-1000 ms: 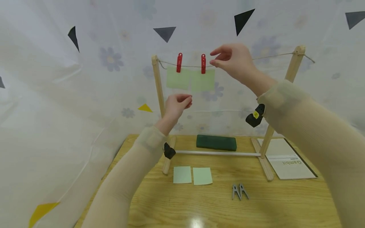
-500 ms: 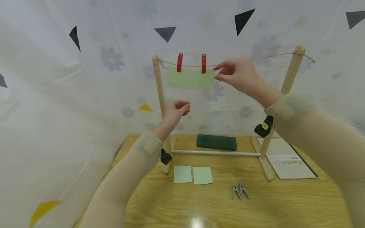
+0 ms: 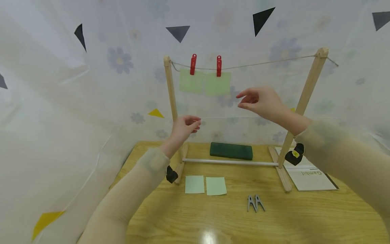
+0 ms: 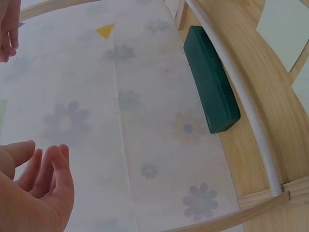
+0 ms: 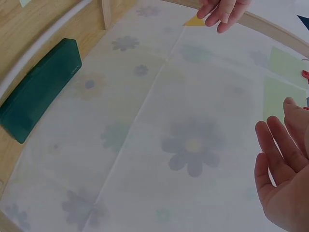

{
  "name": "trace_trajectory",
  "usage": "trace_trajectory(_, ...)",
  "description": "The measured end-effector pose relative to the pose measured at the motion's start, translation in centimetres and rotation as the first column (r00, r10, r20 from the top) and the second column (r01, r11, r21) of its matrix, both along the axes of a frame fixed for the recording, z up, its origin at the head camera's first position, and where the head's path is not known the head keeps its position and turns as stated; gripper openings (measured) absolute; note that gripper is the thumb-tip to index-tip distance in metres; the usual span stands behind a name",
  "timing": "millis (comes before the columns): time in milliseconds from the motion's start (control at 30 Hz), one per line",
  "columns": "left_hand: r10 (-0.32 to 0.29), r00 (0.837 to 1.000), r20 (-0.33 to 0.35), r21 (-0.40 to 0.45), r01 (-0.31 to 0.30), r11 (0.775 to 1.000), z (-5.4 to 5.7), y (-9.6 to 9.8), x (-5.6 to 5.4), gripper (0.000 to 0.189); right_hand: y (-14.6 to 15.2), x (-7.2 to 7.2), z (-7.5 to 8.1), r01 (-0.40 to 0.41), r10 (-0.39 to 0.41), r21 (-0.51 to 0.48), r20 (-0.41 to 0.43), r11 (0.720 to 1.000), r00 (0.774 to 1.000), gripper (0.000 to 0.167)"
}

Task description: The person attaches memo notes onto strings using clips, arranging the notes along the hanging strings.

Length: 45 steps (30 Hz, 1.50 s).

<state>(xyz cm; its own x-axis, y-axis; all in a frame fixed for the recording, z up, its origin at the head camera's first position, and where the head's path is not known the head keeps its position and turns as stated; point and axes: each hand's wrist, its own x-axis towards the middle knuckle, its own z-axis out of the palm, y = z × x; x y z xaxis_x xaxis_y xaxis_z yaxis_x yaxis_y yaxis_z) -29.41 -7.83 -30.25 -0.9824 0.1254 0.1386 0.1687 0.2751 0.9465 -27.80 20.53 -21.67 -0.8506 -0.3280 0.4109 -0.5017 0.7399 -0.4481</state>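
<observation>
Two pale green paper squares hang side by side from a string, the left sheet under one red clothespin and the right sheet under another red clothespin. My right hand is in the air below and right of the right sheet, fingers loosely bent, nothing in them. Lower, by the left post, my left hand hangs with relaxed fingers, also without anything in its grasp. On the table lie two more green paper squares and a pair of grey clothespins.
Wooden posts carry the string, joined low down by a white rod. Behind the rod lies a dark green case. A white book lies at the right, and a flowered curtain closes off the back.
My right hand has come down from the string beside the right red clothespin, moving slightly right. My left hand has sunk lower and a little left. The hanging sheets stay on the string.
</observation>
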Motion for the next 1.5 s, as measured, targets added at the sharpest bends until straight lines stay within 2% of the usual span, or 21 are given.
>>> trace_trajectory(167, -0.016, 0.999, 0.027, -0.045, 0.017, 0.999, -1.3, -0.6, 0.3, 0.023, 0.8, 0.3, -1.7, -0.010, 0.010, 0.017, 0.016, 1.000, 1.000, 0.027)
trace_trajectory(433, -0.017, 0.999, 0.049, -0.105, 0.022, 0.994, -3.6, -1.6, 1.6, 0.022, 2.1, 1.5, -4.6, -0.041, 0.041, 0.003, 0.088, 0.999, 0.995, 0.029)
trace_trajectory(600, -0.013, 0.998, 0.058, -0.134, 0.021, 0.991, -4.8, -1.6, 2.1, 0.022, 3.0, 2.1, -6.3, -0.030, 0.029, 0.016, 0.101, 0.999, 0.994, 0.029)
trace_trajectory(833, -0.009, 0.997, 0.077, -0.120, 0.019, 0.993, -6.2, -1.8, 2.6, 0.021, 3.7, 2.7, -9.2, -0.045, 0.044, 0.004, 0.118, 0.999, 0.992, 0.028)
trace_trajectory(1067, -0.042, 0.996, 0.084, -0.113, 0.052, 0.992, -7.9, -2.0, 3.2, 0.021, 4.5, 3.8, -11.8, -0.055, 0.058, -0.020, 0.202, 0.998, 0.978, 0.027)
trace_trajectory(1300, -0.055, 0.997, 0.063, -0.177, 0.065, 0.982, -9.8, -2.2, 3.3, 0.021, 5.2, 4.7, -14.3, -0.035, 0.052, -0.077, 0.240, 0.996, 0.969, 0.029)
trace_trajectory(1500, -0.047, 0.995, 0.088, -0.180, 0.063, 0.982, -11.0, -2.3, 4.0, 0.022, 5.4, 5.2, -16.7, -0.039, 0.053, -0.056, 0.270, 0.998, 0.962, 0.031)
